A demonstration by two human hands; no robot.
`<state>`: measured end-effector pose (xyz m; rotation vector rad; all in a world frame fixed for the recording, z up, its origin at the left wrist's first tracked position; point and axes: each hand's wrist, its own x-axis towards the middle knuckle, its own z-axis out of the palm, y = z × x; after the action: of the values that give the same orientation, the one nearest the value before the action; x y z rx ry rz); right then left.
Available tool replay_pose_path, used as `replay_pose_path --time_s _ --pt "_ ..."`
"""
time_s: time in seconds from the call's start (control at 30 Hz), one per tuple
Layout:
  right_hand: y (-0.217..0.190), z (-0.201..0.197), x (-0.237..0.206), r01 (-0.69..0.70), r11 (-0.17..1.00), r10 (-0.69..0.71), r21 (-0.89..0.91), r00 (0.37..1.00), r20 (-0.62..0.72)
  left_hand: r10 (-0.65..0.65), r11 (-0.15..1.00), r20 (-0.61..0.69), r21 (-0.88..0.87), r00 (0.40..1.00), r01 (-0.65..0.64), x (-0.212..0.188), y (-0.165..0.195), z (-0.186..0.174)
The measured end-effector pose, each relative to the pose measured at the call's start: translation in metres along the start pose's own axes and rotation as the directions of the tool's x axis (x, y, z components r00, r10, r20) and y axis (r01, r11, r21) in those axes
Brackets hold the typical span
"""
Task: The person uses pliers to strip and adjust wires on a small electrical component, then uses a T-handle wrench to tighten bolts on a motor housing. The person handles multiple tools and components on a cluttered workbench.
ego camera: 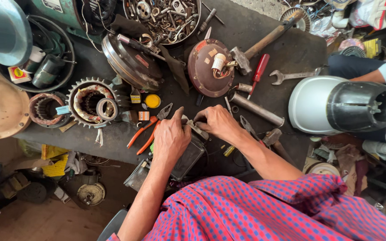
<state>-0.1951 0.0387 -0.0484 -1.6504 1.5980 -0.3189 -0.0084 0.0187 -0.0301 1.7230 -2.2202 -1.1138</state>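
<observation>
Head view: my left hand point(170, 139) and right hand point(217, 122) meet over a small dark metal part point(196, 128) at the bench's near edge, fingers curled and pinching it from both sides. Orange-handled pliers point(148, 129) lie just left of it.

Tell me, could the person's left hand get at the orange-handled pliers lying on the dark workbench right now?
Probably yes. The orange-handled pliers lie just beside the left hand, with nothing on top of them. But that hand, together with the right hand, is busy on a small dark metal part, so it would have to let go first.
</observation>
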Motion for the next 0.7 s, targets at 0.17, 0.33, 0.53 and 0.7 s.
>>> replay_pose_path --time_s 0.17,0.33,0.53,0.7 --pt "-0.001 -0.001 0.003 -0.02 1.0 0.02 -0.008 1.0 0.001 0.097 0.994 -0.1 -0.033 0.99 -0.101 0.001 -0.003 0.002" --pt "0.028 -0.001 -0.002 -0.144 0.983 0.15 0.112 0.987 -0.051 0.076 0.996 -0.07 -0.038 0.995 -0.079 0.002 -0.005 0.003" --pt "0.098 -0.01 -0.09 -0.281 0.932 0.21 -0.229 0.933 -0.292 0.125 0.989 -0.131 -0.069 0.984 -0.134 -0.001 -0.007 0.004" --pt "0.113 0.021 -0.162 -0.482 0.777 0.431 -0.405 0.876 -0.216 0.126 0.987 -0.148 -0.078 0.981 -0.139 0.001 -0.011 0.008"
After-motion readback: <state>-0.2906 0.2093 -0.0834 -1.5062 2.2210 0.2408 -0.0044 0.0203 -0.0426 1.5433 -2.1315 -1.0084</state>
